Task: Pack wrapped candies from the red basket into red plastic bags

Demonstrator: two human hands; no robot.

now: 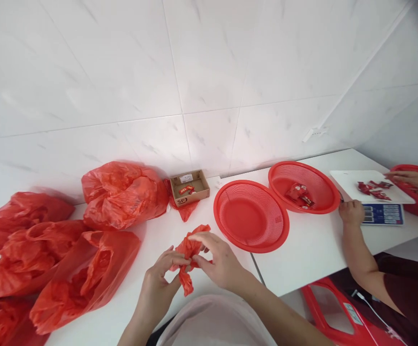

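A: Thin crinkly plastic there, that small red bag [189, 254], glossy where it catches light.
B: Same shiny film on the big bags [122, 194]. The baskets [251, 216]?
A: Hard plastic, fine mesh, smooth sheen. Box [190, 188] is matt cardboard.
B: Table [302, 245] smooth white; wall tiles [209, 72] glossy, faintly marbled.

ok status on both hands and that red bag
Left hand and right hand both pinching small red plastic bag above white table. Empty red basket just right. Nothing blocking.

Bare forearms, no sleeves in view, pale pinkish-white top [216, 319] at the chest.
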